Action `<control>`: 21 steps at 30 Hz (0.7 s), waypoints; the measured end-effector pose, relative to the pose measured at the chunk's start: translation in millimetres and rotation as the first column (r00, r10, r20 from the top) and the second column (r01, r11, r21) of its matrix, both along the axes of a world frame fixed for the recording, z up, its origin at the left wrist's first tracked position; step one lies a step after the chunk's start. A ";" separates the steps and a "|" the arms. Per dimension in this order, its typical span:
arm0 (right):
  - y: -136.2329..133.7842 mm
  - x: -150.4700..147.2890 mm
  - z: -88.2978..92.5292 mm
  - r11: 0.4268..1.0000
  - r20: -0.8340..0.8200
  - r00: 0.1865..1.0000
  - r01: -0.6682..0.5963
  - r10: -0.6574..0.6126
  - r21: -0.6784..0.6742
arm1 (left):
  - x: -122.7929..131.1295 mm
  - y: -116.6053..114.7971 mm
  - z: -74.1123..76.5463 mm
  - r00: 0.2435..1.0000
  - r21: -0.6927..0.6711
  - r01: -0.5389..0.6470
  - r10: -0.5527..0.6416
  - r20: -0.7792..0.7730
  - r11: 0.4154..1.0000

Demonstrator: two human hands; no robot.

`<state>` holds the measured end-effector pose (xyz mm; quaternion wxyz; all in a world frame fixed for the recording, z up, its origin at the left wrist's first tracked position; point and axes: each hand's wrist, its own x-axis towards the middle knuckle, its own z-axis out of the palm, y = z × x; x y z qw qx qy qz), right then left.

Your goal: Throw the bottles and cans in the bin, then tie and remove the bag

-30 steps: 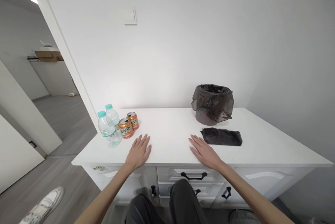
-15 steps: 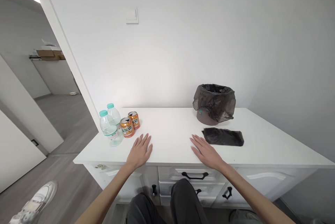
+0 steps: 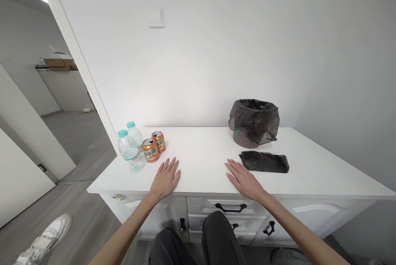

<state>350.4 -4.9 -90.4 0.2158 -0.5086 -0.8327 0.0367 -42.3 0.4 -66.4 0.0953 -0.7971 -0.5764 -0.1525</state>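
Note:
Both my hands rest flat on the white cabinet top (image 3: 198, 178). My left hand (image 3: 165, 179) is open and holds nothing; just beyond it stand two orange drink cans (image 3: 151, 150), their tops opened. Left of the cans are two clear plastic bottles (image 3: 131, 155) with teal caps, upright. My right hand (image 3: 244, 180) is also open, its fingers close to a folded black plastic bag roll (image 3: 264, 162). Behind that roll stands a brownish trash bin (image 3: 244, 139) lined with a black bag (image 3: 258, 120) folded over its rim. The inside of the bin is mostly hidden.
A white wall with a light switch (image 3: 156, 17) rises behind the cabinet. Drawers with black handles (image 3: 230, 207) face my knees. On the floor at left shows a white shoe (image 3: 49, 236). Through the doorway, cardboard boxes (image 3: 58, 63) sit on a ledge.
The view has shifted very slightly, and the shoe at lower left has moved a little to the right. My hands and the objects on the cabinet stay in place.

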 end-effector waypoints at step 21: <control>10.4 12.3 39.6 0.996 -0.020 1.000 0.007 -0.006 0.085 | 0.4 0.0 0.9 1.000 -0.003 -0.006 0.006 -0.002 1.000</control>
